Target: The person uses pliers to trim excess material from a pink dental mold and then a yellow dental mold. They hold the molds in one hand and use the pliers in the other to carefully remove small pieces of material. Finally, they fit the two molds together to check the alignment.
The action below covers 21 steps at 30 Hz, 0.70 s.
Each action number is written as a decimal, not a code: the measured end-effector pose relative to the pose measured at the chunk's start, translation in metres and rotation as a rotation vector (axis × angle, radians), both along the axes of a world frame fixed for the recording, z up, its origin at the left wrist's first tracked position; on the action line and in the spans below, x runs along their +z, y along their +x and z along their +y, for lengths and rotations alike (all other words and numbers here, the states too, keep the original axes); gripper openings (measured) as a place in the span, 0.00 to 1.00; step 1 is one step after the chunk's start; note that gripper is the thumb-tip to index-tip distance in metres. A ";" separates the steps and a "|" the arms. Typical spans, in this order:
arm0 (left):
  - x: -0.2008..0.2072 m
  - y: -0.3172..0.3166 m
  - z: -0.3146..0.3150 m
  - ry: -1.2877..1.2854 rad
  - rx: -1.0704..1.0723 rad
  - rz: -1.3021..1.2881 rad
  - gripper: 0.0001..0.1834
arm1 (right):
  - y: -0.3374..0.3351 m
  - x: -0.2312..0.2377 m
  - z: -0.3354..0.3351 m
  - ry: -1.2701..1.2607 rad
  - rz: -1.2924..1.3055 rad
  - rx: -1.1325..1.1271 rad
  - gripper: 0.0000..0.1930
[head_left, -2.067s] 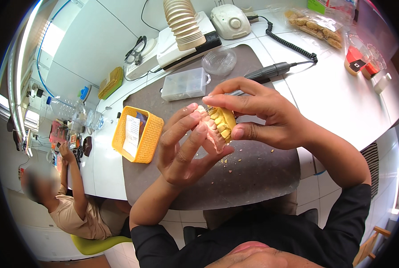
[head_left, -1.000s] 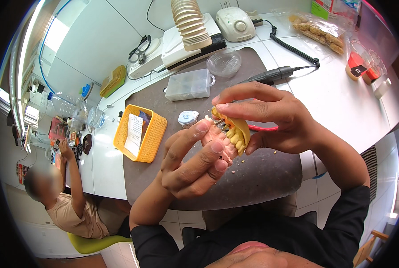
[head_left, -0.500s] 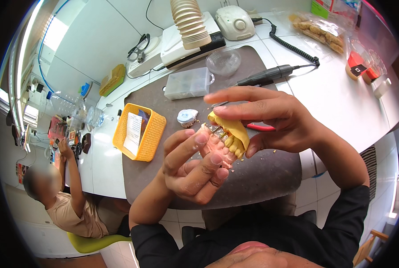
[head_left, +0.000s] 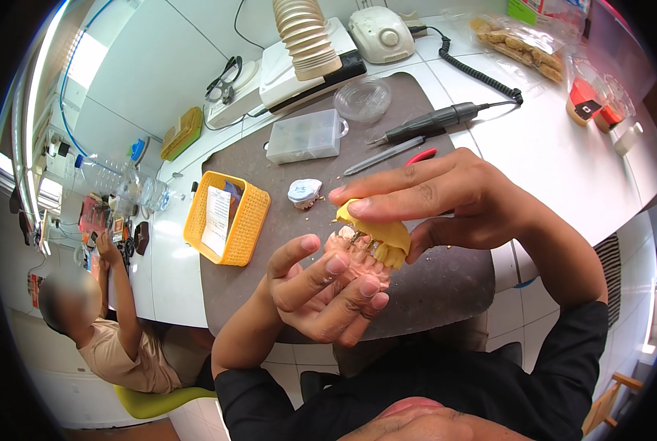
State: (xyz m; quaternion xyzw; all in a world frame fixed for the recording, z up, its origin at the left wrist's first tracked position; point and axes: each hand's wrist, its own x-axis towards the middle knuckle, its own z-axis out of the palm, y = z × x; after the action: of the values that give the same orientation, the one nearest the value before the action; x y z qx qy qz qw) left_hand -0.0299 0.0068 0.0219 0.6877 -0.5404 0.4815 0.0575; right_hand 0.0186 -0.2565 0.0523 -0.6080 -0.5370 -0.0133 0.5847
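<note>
My right hand (head_left: pixel 446 202) grips a yellow dental cast (head_left: pixel 380 235) from above, fingers curled over its top. Just below it, my left hand (head_left: pixel 317 290) cradles a pink dental cast (head_left: pixel 350 257) with teeth in its palm, fingers half curled. The two casts touch, the yellow one resting on the pink one. Both hands hover over a dark grey mat (head_left: pixel 446 287) near its front edge.
On the mat lie a small white-blue cast (head_left: pixel 303 192), a clear plastic box (head_left: pixel 305 136), a clear dish (head_left: pixel 362 98), a handpiece (head_left: pixel 431 121), a thin metal tool (head_left: pixel 383 156) and a red-handled tool (head_left: pixel 420 155). A yellow basket (head_left: pixel 229 218) sits left. Another person (head_left: pixel 115 323) sits at far left.
Both hands have lowered toward me with the casts, uncovering the small white-blue cast on the mat. My left fingers have curled under the pink cast.
</note>
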 end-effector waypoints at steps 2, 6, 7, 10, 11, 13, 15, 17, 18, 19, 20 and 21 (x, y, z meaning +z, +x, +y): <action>0.001 -0.001 0.001 0.007 0.001 0.012 0.36 | 0.000 0.000 0.000 0.000 0.000 -0.005 0.35; 0.002 0.002 0.000 -0.028 -0.038 0.002 0.28 | -0.001 0.000 -0.001 -0.019 -0.006 -0.027 0.35; 0.003 0.007 -0.003 -0.064 -0.077 -0.020 0.22 | -0.001 0.000 -0.001 -0.023 -0.004 -0.026 0.35; 0.003 0.011 -0.008 -0.130 -0.136 -0.026 0.17 | -0.002 0.003 -0.002 -0.041 0.005 -0.015 0.35; 0.003 0.011 -0.009 -0.146 -0.145 -0.019 0.17 | -0.002 0.005 -0.004 -0.052 0.009 -0.013 0.34; 0.002 0.011 -0.010 -0.153 -0.158 -0.013 0.17 | -0.003 0.009 -0.007 -0.080 0.015 -0.015 0.34; 0.002 0.011 -0.010 -0.156 -0.163 -0.010 0.17 | -0.004 0.009 -0.008 -0.092 0.024 -0.010 0.34; 0.003 0.010 -0.011 -0.154 -0.160 -0.010 0.17 | -0.004 0.009 -0.008 -0.083 0.037 0.004 0.34; 0.004 0.010 -0.010 -0.150 -0.157 -0.010 0.17 | -0.004 0.009 -0.008 -0.079 0.043 0.012 0.33; 0.004 0.010 -0.010 -0.146 -0.154 -0.009 0.17 | -0.003 0.008 -0.008 -0.077 0.051 0.018 0.33; 0.004 0.010 -0.010 -0.142 -0.151 -0.009 0.17 | -0.004 0.008 -0.008 -0.080 0.071 0.025 0.33; 0.005 0.010 -0.010 -0.134 -0.152 -0.009 0.17 | -0.004 0.009 -0.008 -0.084 0.091 0.031 0.33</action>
State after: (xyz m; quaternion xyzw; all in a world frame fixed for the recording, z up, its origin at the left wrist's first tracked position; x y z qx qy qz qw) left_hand -0.0203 -0.0032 0.0266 0.6372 -0.5577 0.5139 0.1374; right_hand 0.0147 -0.2646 0.0610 -0.6236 -0.5191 0.0458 0.5827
